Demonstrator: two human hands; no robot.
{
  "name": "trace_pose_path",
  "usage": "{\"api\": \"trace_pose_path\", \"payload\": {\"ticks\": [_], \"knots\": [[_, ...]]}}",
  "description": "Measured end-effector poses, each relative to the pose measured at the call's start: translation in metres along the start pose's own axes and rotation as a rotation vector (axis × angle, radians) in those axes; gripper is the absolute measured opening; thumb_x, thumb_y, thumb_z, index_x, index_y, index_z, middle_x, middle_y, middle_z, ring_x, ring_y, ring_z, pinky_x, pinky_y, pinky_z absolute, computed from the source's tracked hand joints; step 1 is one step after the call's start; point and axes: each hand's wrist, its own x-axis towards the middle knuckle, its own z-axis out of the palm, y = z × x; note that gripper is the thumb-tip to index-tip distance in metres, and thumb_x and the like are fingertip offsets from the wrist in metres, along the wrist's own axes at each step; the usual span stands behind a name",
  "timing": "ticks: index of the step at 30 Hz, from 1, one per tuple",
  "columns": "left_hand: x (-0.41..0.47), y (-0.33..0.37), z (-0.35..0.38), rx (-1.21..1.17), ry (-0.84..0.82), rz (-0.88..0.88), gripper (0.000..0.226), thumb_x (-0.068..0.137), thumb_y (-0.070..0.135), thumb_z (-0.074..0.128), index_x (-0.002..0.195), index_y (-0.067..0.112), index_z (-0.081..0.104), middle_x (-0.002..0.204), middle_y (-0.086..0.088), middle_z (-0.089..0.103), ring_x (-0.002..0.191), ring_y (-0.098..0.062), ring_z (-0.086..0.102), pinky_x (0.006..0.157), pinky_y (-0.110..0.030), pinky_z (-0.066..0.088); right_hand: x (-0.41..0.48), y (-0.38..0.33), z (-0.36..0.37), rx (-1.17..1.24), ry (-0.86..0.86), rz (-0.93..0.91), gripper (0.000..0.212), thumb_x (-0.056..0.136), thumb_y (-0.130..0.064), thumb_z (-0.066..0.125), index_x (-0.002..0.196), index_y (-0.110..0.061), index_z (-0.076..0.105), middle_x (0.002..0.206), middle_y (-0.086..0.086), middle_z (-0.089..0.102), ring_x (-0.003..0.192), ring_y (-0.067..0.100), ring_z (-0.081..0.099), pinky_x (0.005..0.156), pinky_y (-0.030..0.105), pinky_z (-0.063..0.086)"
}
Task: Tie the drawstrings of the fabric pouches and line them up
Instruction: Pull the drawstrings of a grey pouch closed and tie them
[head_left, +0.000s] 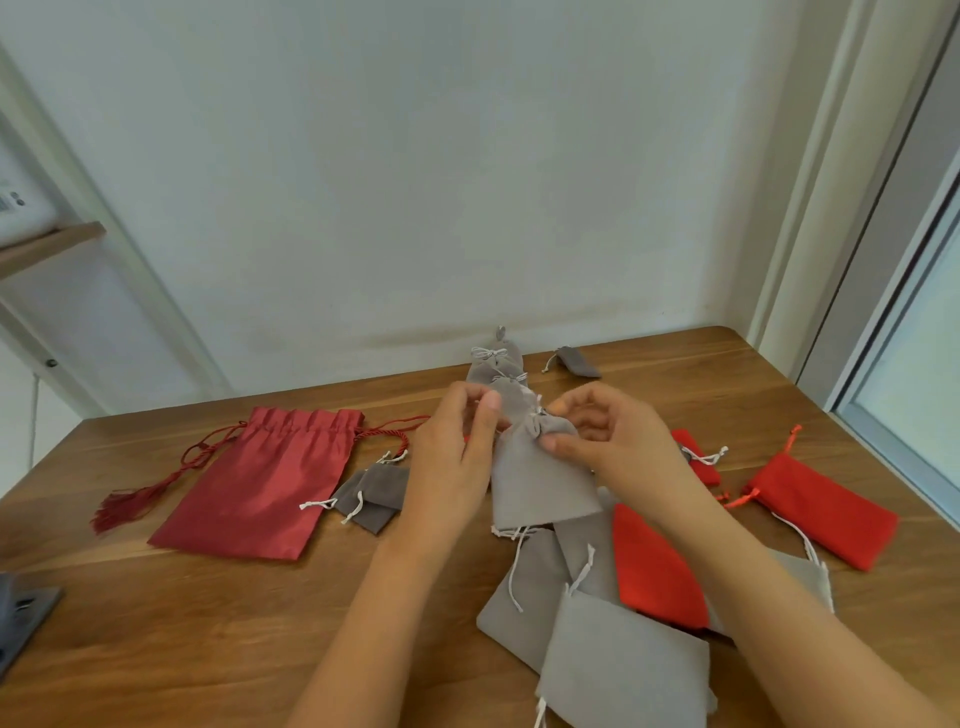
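1. a grey pouch (540, 483) is held up just above the middle of the wooden table (156, 623), its gathered neck pointing to 12 o'clock and its flat bottom to 6.
2. the left hand (457, 441) is at the pouch's 9 o'clock. its fingers are curled, and thumb and forefinger are pinched together by the neck on what looks like the pale drawstring (535, 418), though the cord is blurred.
3. the right hand (608, 441) is at 3 o'clock. its thumb presses on the gathered neck, and the other fingers curl behind it, so the neck is nipped between them.
4. at 12 o'clock, running to the wall, a row of tied grey pouches (496, 369) lies one overlapping the next, each with a small white bow.
5. at 1 o'clock, near the wall, a darker grey pouch (579, 362) lies alone.
6. at 9 o'clock lies a large dark red satin pouch (260, 483) with a tasselled cord, and just beside it two small brown-grey pouches (371, 493), one overlapping the other.
7. at 6 o'clock a loose heap of grey pouches (613, 654) overlaps, white cords hanging free, and a red pouch (660, 566) lies on the heap under the right forearm.
8. at 3 o'clock a small red pouch (698, 460) shows behind the right hand, and a longer red pouch (826, 509) lies further out.
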Motion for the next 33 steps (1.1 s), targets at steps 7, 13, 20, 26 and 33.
{"api": "trace_pose_path", "payload": {"ticks": [7,13,20,26,33], "knots": [[0.024,-0.042,0.009,0.450,-0.295,-0.384,0.047,0.088,0.038,0.065,0.126,0.015,0.050,0.126,-0.002,0.056,0.115,-0.019,0.053,0.093,-0.033,0.045,0.023,0.000,-0.025,0.127,0.190,0.155,0.034,0.079,0.008,0.070,0.102,-0.012,0.056,0.096,0.007,0.068,0.085,0.018,0.065,0.068,0.027,0.053],[0.026,-0.047,0.010,0.539,-0.335,-0.441,0.053,0.080,0.037,0.075,0.123,0.015,0.052,0.129,-0.008,0.049,0.114,-0.024,0.052,0.091,-0.033,0.042,0.060,-0.002,-0.020,0.317,0.060,0.311,0.026,0.083,0.014,0.062,0.101,-0.003,0.056,0.096,0.010,0.061,0.084,0.017,0.063,0.066,0.023,0.057],[0.027,-0.047,0.005,0.553,-0.404,-0.406,0.040,0.082,0.037,0.073,0.112,0.016,0.059,0.125,-0.006,0.047,0.109,-0.022,0.052,0.089,-0.031,0.042,0.105,0.016,0.018,0.236,-0.105,0.418,0.022,0.087,0.009,0.060,0.109,0.008,0.062,0.099,0.009,0.065,0.089,0.018,0.063,0.070,0.023,0.057],[0.027,-0.051,-0.008,0.650,-0.542,-0.436,0.047,0.079,0.038,0.076,0.114,0.012,0.059,0.119,-0.009,0.058,0.106,-0.024,0.056,0.084,-0.034,0.045,0.122,0.043,0.042,-0.285,-0.036,0.429,0.021,0.078,-0.006,0.077,0.096,-0.007,0.066,0.091,0.004,0.062,0.082,0.017,0.058,0.069,0.028,0.050],[0.022,-0.052,-0.025,0.772,-0.621,-0.510,0.051,0.080,0.039,0.075,0.117,0.008,0.059,0.120,-0.009,0.060,0.107,-0.025,0.059,0.083,-0.034,0.048,0.116,0.043,0.059,-0.609,0.076,0.374,0.071,0.075,-0.016,0.081,0.128,-0.002,0.037,0.119,0.013,0.056,0.116,0.029,0.055,0.079,0.032,0.044]]}}
